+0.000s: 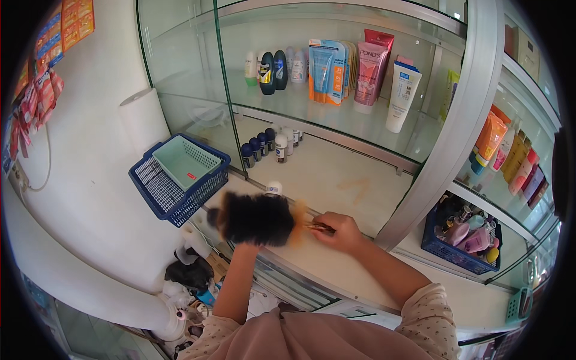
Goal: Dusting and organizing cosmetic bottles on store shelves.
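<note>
My right hand [343, 230] grips the thin handle of a fluffy duster [256, 220] with black and tan fibres, blurred over the counter. Behind the duster my left hand is hidden; only the left wrist and forearm [238, 274] show below it. A small dark round thing [212, 218] sticks out at the duster's left end, too blurred to name. Just beyond the duster stands a white-capped roll-on deodorant bottle [273, 187]. Further back, dark-capped roll-on bottles [257, 147] and white roll-on bottles [281, 148] stand on the cabinet's bottom shelf [333, 173].
A blue plastic basket [155, 186] holding a pale green basket [186, 168] sits at left by a paper roll [144, 117]. Above, a glass shelf [288, 96] carries deodorants and face-wash tubes [372, 74]. Right of the metal post [443, 130] stands a filled blue basket [459, 252].
</note>
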